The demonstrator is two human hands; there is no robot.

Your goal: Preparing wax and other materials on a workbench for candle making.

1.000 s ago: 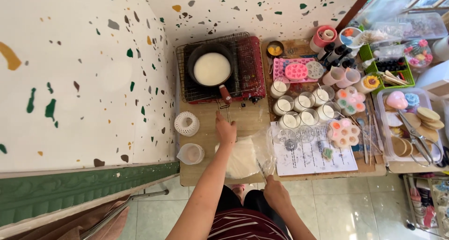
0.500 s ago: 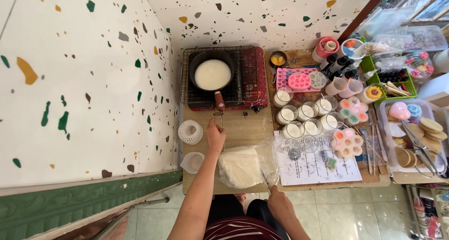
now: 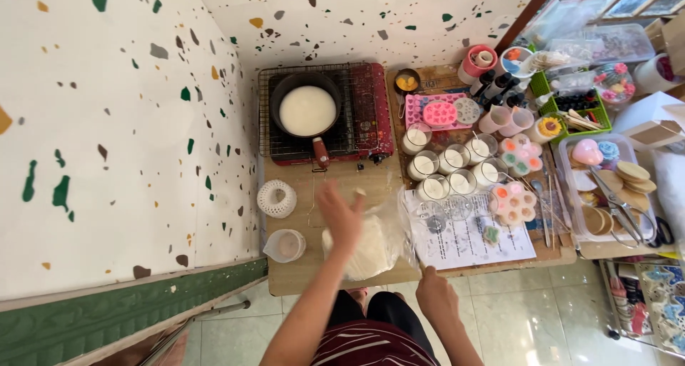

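Looking down from the head camera: left hand (image 3: 341,212) sits at centre frame over the clear plastic bag (image 3: 389,227) holding a pale white wax block (image 3: 360,250); fingers spread, blurred, gripping nothing I can make out, though a small pale bit shows near the fingertips and I can't tell whether it is pinched. Right hand (image 3: 437,300), lower centre, is closed around a thin tool (image 3: 421,266) whose tip points at the bag's right edge; can't tell what kind of tool. My read for doing this well: flatten the left palm on the block so the bag doesn't slide, and keep the tool tip angled away from that hand. Upper centre, a dark pan of white liquid (image 3: 307,110) sits on a red tabletop stove (image 3: 374,116) under a wire rack, handle pointing toward the bag, so keep the forearm out of its line. Right of centre: filled glass jars (image 3: 449,163), pink moulds (image 3: 437,113), a printed sheet (image 3: 474,245). Left of the bag: a white lattice holder (image 3: 277,198) and a small clear cup (image 3: 285,245). Surface is a small wooden table (image 3: 307,277), crowded; speckled terrazzo walls (image 3: 128,123) fill the left and top, pale floor tiles at the bottom.
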